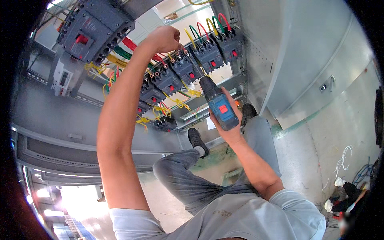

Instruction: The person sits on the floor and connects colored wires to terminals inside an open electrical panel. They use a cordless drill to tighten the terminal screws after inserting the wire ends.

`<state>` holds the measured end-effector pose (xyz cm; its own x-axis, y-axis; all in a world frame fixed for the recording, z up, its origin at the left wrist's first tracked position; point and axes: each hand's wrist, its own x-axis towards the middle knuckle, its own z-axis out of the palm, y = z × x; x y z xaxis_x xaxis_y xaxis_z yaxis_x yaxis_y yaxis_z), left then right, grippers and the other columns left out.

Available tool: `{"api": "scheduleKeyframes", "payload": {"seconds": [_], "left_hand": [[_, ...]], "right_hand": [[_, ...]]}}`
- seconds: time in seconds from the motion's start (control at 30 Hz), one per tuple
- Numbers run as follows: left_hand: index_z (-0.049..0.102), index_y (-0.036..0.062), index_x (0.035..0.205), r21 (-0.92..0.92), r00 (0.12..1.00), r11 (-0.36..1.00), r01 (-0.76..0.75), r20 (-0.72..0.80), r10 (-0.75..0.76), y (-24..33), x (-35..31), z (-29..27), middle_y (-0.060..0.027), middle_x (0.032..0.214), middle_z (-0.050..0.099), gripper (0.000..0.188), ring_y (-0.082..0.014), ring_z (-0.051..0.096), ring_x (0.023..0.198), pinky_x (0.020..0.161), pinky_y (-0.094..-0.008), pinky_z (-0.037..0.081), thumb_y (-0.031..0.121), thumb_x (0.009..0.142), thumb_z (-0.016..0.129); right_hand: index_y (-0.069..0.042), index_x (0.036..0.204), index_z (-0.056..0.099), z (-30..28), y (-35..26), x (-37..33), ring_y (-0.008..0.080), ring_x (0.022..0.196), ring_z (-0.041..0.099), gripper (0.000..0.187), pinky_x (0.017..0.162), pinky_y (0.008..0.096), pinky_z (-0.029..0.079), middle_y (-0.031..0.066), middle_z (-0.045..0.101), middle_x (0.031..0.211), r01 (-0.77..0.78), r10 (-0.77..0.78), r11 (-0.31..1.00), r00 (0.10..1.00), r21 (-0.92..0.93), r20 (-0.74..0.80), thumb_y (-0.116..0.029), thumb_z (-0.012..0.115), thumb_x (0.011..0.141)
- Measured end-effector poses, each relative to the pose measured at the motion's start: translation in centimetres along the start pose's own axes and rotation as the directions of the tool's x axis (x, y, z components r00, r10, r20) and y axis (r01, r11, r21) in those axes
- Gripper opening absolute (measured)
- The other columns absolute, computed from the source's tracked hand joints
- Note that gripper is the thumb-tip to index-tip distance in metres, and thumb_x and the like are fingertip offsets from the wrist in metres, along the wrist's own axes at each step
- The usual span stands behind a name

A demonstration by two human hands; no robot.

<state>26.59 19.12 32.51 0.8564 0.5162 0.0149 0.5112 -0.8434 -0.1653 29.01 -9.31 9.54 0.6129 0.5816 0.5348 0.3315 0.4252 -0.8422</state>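
My right hand (pixel 235 127) is wrapped round the handle of a blue and black cordless drill (pixel 222 107). From its black chuck a long thin bit (pixel 197 64) reaches up to the terminals of a dark grey circuit breaker (pixel 188 71) with a red switch, in a slanting row of similar breakers. Over the upper edge of that breaker is my left hand (pixel 165 40), fingers closed beside a copper wire lug (pixel 185 51). What those fingers pinch, if anything, is too small to make out. Yellow, green and red wires (pixel 202 30) loop from the breakers to the right.
A larger circuit breaker (pixel 86 34) with a red handle is mounted upper left. Coiled yellow wires (pixel 162 110) hang below the row. The grey cabinet panel (pixel 304 60) rises at right. White cable (pixel 343 162) and tools lie on the floor lower right.
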Motion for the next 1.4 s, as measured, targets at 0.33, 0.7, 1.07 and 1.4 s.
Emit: {"api": "scheduleKeyframes", "payload": {"seconds": [0.33, 0.7, 1.07, 1.4], "left_hand": [[0.074, 0.0044, 0.091, 0.023, 0.997, 0.999, 0.026, -0.072, -0.024, 0.4, -0.6, 0.5, -0.0201, 0.094, 0.074, 0.035, -0.0393, 0.071, 0.09, 0.081, -0.0465, 0.055, 0.038, 0.08, 0.079], [0.075, 0.0101, 0.102, 0.015, 0.994, 0.994, 0.107, -0.035, -0.106, 1.1, -1.3, 0.3, -0.0163, 0.1, 0.076, 0.038, -0.0359, 0.072, 0.1, 0.087, -0.0464, 0.056, 0.039, 0.078, 0.08], [0.076, 0.0084, 0.098, 0.075, 0.996, 0.994, 0.082, -0.027, -0.08, 1.6, -1.4, 0.0, -0.017, 0.1, 0.075, 0.039, -0.0369, 0.072, 0.099, 0.086, -0.0467, 0.056, 0.04, 0.076, 0.08], [0.075, 0.0065, 0.095, 0.066, 0.993, 0.995, 0.079, -0.096, -0.073, 2.0, -1.8, 0.6, -0.0179, 0.095, 0.075, 0.039, -0.0381, 0.072, 0.096, 0.084, -0.048, 0.057, 0.04, 0.075, 0.083]], "right_hand": [[-0.004, 0.152, 0.046, 0.2, 0.0, -0.3, 0.0218, 0.111, 0.068, 0.082, 0.1, 0.0347, 0.051, 0.0138, 0.068, 0.126, 0.036, -0.036, 0.999, 0.999, 0.002, -0.033, 0.003, 0.079, 0.078], [-0.001, 0.151, 0.046, -0.3, -0.6, -0.4, 0.0231, 0.114, 0.067, 0.079, 0.101, 0.0345, 0.051, 0.0161, 0.065, 0.131, -0.019, 0.019, 1.0, 1.0, -0.019, -0.007, -0.001, 0.08, 0.08], [0.0, 0.151, 0.046, -0.6, -0.9, -0.1, 0.0218, 0.111, 0.067, 0.078, 0.1, 0.0346, 0.051, 0.0159, 0.066, 0.128, -0.013, 0.013, 1.0, 1.0, 0.003, -0.004, -0.003, 0.08, 0.081], [0.001, 0.15, 0.047, -1.0, -0.1, 0.1, 0.0211, 0.113, 0.067, 0.075, 0.101, 0.0345, 0.05, 0.0161, 0.068, 0.129, -0.045, 0.045, 0.999, 0.999, 0.024, 0.02, -0.005, 0.079, 0.082]]}}
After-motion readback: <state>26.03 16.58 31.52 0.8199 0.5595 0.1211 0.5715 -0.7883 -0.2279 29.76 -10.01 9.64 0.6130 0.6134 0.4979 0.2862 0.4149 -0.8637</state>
